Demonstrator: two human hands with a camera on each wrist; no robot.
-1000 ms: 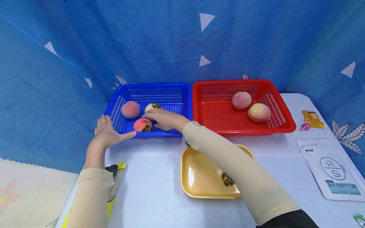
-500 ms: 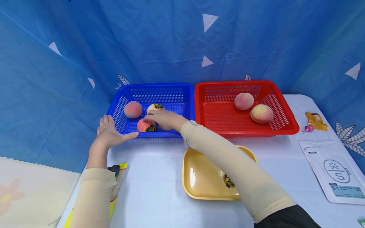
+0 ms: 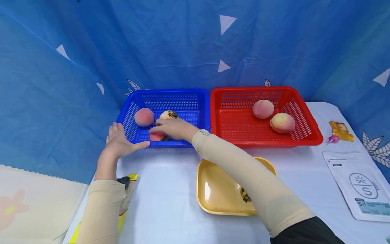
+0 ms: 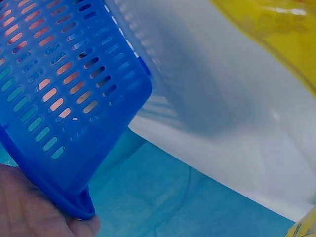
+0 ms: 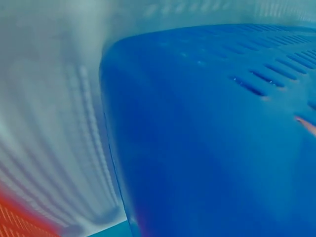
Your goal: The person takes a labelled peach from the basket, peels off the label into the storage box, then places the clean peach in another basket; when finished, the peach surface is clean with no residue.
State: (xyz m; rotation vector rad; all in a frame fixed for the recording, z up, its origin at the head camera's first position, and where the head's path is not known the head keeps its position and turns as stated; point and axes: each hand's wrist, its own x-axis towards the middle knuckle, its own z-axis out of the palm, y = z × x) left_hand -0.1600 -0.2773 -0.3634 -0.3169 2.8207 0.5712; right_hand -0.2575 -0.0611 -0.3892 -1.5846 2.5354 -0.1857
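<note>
Inside the blue basket (image 3: 202,135), my right hand (image 3: 176,129) reaches over the front peach (image 3: 156,136), its thumb and fingers bent around the fruit's top. This reddish peach has a dark sticker, now partly covered. Behind that hand sits a paler peach (image 3: 166,114), also with a dark sticker. A plain pink peach (image 3: 144,117) lies at the basket's left. My left hand (image 3: 118,141) rests on the front-left corner of the basket, fingers straight and thumb stretched along the front rim. The left wrist view shows that hand touching the blue rim (image 4: 74,205).
To the right, a red basket (image 3: 233,142) holds two peaches (image 3: 282,122). A golden tray (image 3: 217,200) stands in front, partly under my right forearm. A white pouch (image 3: 356,183), an orange wrapper (image 3: 342,131) and a pink lollipop (image 3: 333,139) lie at right; a yellow packet (image 3: 122,220) is at left.
My right hand has shifted left and its fingers have come over the front peach, covering more of it. The left hand stays on the rim. The whole view has drifted slightly.
</note>
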